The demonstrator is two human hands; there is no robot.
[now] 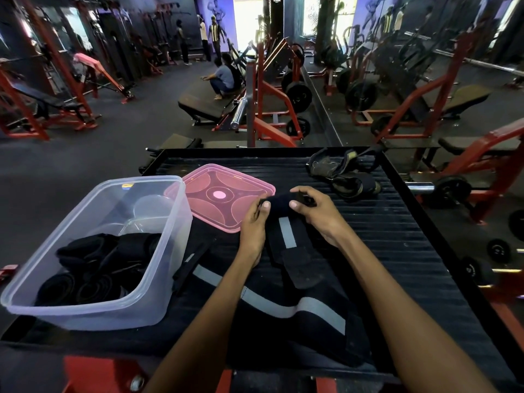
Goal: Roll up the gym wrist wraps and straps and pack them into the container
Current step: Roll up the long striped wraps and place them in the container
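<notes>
Centre frame: left hand [253,222] and right hand [317,211], fingers curled, pinch a partly rolled black wrist wrap [283,207] above the ribbed tabletop [397,236]. Its tail trails toward the lower frame. Clear container [158,251], lower left, holds rolled wraps [85,279]; pink lid [221,194] beside it.

I'm gripping a wrist wrap [279,204] in both hands, soft matt black cloth with a smoother grey stripe. It's lying over a ribbed, dull black platform [397,222] that's looking rubbery. The container [158,279] is showing clear, slightly frosted plastic, and its pink lid [224,194] is looking glossy, see-through plastic. The worn straps [340,174] are looking like scuffed fabric.
</notes>
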